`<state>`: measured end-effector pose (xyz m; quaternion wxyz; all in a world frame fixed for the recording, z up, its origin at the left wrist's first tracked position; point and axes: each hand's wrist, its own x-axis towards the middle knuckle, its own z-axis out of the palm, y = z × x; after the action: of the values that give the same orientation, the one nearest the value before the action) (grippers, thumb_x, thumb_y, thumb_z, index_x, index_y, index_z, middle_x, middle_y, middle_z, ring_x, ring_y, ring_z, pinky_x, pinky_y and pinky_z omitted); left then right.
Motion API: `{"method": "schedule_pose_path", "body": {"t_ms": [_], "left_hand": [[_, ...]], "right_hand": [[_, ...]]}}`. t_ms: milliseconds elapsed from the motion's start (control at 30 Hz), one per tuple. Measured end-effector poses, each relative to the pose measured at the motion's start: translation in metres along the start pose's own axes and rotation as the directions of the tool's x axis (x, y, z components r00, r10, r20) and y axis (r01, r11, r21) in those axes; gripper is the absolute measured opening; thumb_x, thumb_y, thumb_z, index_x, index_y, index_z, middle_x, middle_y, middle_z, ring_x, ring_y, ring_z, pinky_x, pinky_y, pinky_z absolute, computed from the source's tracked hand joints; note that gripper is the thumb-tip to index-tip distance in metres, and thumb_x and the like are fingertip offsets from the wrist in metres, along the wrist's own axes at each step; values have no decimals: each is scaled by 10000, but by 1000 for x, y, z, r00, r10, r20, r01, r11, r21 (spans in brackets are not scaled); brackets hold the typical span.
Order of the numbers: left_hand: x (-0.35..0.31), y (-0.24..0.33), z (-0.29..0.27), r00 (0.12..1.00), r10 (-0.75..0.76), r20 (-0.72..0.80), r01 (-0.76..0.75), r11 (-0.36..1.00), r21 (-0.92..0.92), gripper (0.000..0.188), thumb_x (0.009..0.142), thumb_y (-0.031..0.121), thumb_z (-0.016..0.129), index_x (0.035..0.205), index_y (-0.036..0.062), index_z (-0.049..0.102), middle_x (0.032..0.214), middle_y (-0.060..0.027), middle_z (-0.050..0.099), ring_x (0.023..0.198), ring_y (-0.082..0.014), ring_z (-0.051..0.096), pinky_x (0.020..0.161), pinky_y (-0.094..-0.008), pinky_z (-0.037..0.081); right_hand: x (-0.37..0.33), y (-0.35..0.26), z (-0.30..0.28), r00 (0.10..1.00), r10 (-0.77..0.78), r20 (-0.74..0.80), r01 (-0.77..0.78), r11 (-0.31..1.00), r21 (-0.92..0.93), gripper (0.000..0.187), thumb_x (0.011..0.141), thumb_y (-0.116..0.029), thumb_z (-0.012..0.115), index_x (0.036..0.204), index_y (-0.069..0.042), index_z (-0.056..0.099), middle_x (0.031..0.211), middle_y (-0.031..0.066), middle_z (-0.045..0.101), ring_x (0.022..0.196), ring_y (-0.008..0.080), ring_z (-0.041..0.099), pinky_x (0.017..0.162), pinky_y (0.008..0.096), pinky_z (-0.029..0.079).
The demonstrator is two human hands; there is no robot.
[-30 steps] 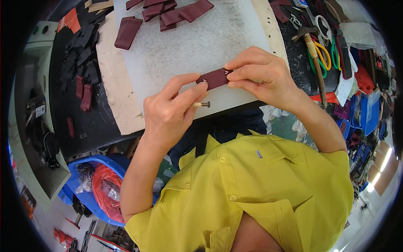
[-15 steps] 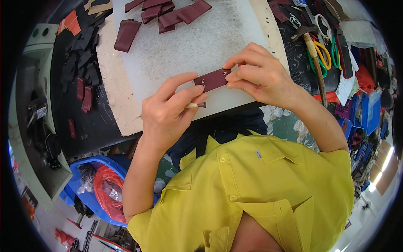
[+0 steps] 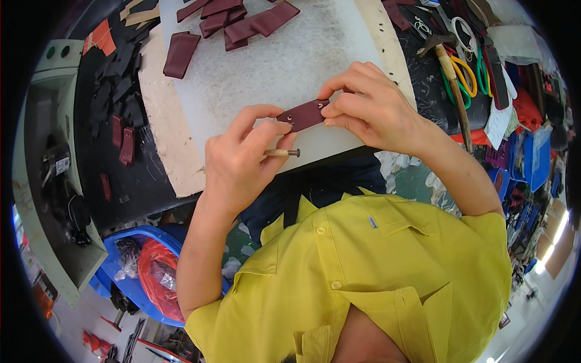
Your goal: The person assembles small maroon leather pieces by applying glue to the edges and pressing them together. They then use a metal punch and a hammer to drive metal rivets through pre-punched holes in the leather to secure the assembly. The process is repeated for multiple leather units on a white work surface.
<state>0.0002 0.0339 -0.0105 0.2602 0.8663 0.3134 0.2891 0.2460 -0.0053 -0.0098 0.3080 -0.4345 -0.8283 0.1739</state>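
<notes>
Desk: Workshop table (image 3: 175, 151) w/ white foam pad — what's in shot?

Photog: Both hands up over pad's near edge. Right hand (image 3: 372, 109) pinches one end of a dark red leather strip (image 3: 302, 115); left hand (image 3: 242, 160) pinches the other end, w/ a small metal-tipped wooden tool (image 3: 283, 153) tucked under its fingers.

Desk: How'd the strip handle?

Photog: Looks light, thin, bendy — prob. best held by the ends. More strips (image 3: 242, 21) lie beyond the hands; hammer (image 3: 451, 72) off to the right.

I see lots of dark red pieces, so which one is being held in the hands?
The small dark red leather strip pinched between both hands, over the white board's near edge; the others lie loose farther back.
</notes>
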Motion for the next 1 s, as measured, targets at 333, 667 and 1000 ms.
{"method": "schedule_pose_path", "body": {"t_ms": [333,667,1000], "left_hand": [[26,25,-33,420,-907,29,186,54,-981,275,1026,200,562,1162,-36,606,822,-36,603,702,-153,610,776,-309,558],[35,35,7,876,-480,45,370,610,-701,270,944,44,658,1186,-66,614,1000,-131,701,901,-189,712,757,-262,593],[25,19,27,884,-465,44,369,638,-676,117,992,54,581,1034,-55,572,933,-142,709,842,-175,721,741,-250,584]], "right_hand": [[-1,0,0,1000,-16,-21,15,1000,-7,161,750,-89,791,820,-81,647,988,14,636,898,215,589,787,346,448],[0,-3,-2,1000,-8,-26,8,1000,-13,143,756,-103,772,812,-76,643,974,13,648,887,213,592,791,354,449],[-6,0,4,992,29,-120,-28,1000,9,223,707,-117,810,823,-77,625,950,5,680,861,227,605,776,360,477]]}}
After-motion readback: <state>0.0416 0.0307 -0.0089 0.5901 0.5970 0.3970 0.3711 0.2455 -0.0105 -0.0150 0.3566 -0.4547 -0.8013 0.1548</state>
